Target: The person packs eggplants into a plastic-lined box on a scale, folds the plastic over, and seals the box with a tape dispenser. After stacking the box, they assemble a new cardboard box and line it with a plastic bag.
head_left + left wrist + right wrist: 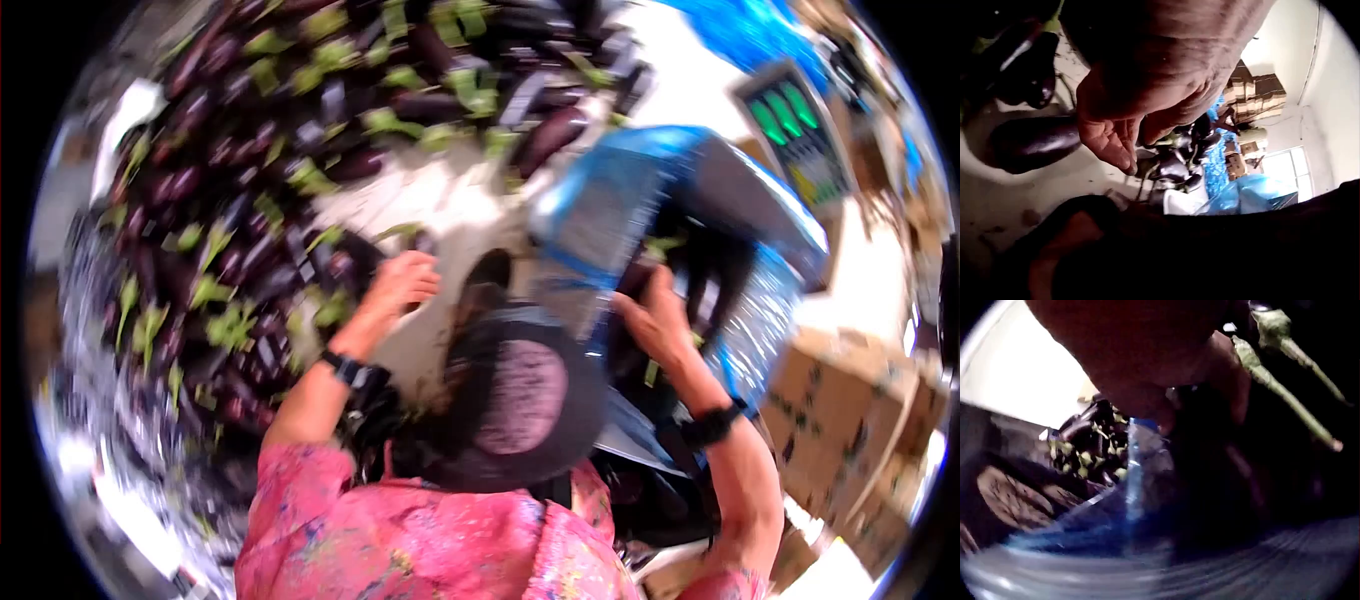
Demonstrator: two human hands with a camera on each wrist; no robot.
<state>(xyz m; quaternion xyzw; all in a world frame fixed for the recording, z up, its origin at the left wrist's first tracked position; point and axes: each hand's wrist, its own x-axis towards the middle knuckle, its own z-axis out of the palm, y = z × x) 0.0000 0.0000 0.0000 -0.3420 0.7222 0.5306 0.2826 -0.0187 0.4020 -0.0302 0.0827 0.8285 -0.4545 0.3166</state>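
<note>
In the head view my left hand [400, 287] has its fingers curled over a dark eggplant [425, 241] beside the big pile. The left wrist view shows that hand [1141, 94] with bent fingers against one end of a glossy eggplant [1035, 145]; its grip is partly hidden. My right hand [660, 322], thumb and fingers spread, is at the mouth of a container lined with blue-clear plastic [610, 190], over the eggplants inside. In the right wrist view this hand [1160, 369] is dark, near green stems [1297, 406] and the plastic edge [1135, 481].
Many eggplants [235, 180] are heaped on the pale surface [400, 190] at left and top. A scale display with green digits [795, 125] stands beyond the lined container. Cardboard boxes [840, 420] are at the right. A dark cap [450, 400] shows below centre.
</note>
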